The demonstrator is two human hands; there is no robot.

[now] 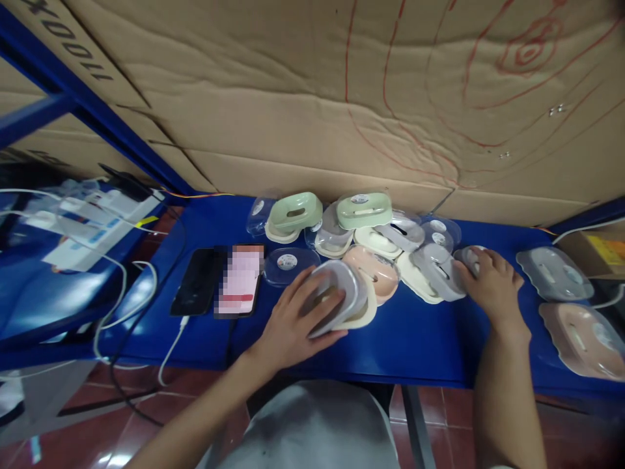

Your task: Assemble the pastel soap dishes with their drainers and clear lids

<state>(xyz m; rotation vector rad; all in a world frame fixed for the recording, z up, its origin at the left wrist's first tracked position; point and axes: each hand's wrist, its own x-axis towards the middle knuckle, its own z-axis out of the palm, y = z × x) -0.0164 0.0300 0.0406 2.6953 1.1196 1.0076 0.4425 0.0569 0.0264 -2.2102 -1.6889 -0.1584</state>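
My left hand [305, 316] is wrapped over a grey soap dish [349, 286], which is tilted above a cream tray [370, 311]. Over a small grey dish [469, 259] at the right of the pile, my right hand [495, 283] rests with bent fingers. Between the hands lie a pink dish [378, 270] and another grey dish [442, 270]. Two green dishes [295, 213] [364, 210] sit at the back on other pieces. A clear lid [291, 266] with a round label lies left of the pile.
Two phones [193, 283] [241, 280] lie on the blue table [390, 355], left of the pile. Farther left is a white power strip [97, 228] with cables. At the right are a clear-covered grey dish [554, 273] and a pink one [583, 339]. Cardboard [273, 98] stands behind.
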